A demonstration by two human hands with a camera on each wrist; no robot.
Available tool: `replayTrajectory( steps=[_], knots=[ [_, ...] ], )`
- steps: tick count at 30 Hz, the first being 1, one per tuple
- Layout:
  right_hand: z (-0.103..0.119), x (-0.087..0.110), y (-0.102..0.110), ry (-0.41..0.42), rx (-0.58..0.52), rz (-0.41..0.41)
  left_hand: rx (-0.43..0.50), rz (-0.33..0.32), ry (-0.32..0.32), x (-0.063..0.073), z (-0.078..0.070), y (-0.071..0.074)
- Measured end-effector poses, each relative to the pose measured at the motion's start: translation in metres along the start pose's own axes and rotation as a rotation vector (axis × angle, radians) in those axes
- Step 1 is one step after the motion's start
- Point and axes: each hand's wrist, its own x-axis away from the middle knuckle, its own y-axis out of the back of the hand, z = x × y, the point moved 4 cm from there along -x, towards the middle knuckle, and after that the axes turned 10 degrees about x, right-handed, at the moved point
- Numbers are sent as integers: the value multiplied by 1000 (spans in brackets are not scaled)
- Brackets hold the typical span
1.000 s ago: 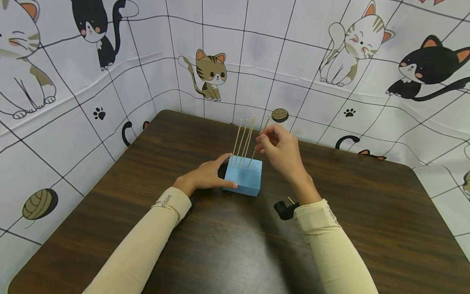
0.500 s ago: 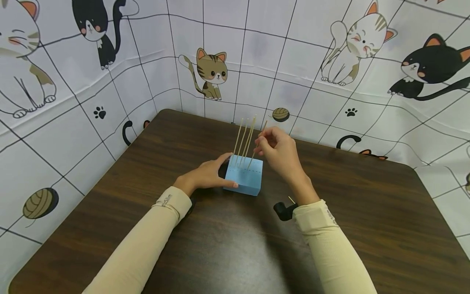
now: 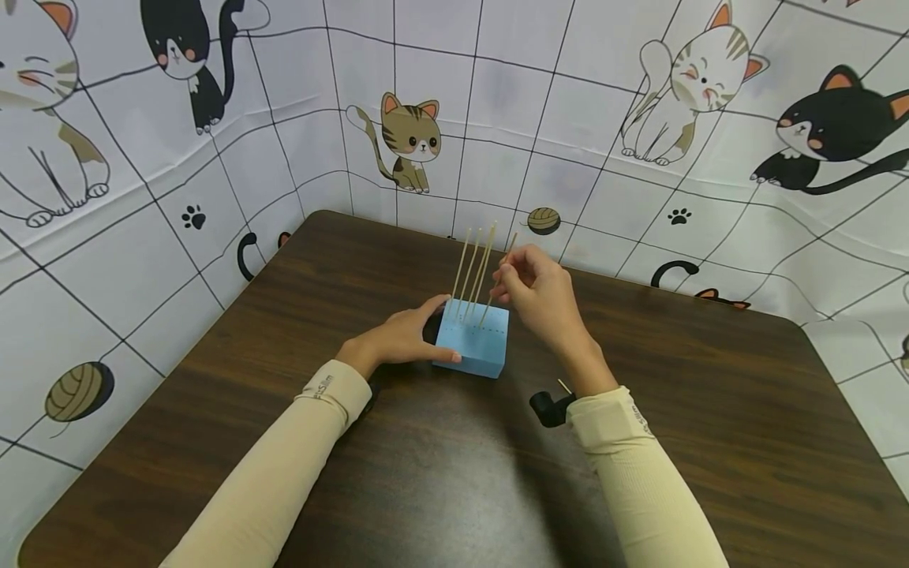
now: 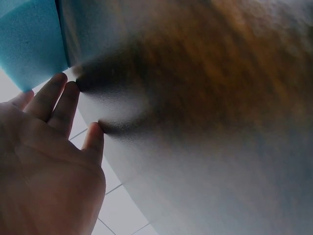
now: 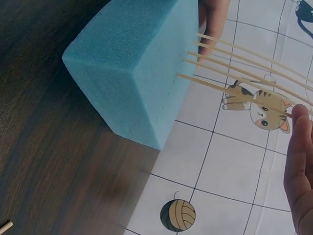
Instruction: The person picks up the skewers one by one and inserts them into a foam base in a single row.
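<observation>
Left hand (image 3: pixel 394 339) holds blue foam block (image 3: pixel 472 345); right hand (image 3: pixel 541 293) pinches thin wooden stick (image 5: pixel 220 89), leaning 1 o'clock; apparently inserting, steady push needed.

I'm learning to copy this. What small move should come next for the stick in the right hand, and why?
Probably press the stick gently into the block: the right hand pinches it, its lower end meets the block, and the left hand holds the block. Its depth is hidden.

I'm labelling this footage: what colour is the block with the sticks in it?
Blue; the block shows best in the right wrist view.
</observation>
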Motion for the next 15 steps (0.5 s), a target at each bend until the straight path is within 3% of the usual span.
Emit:
replayTrajectory(
  steps=[15],
  knots=[
    [-19, 21, 17, -71, 48, 22, 3, -2, -1, 2, 0, -1]
  ],
)
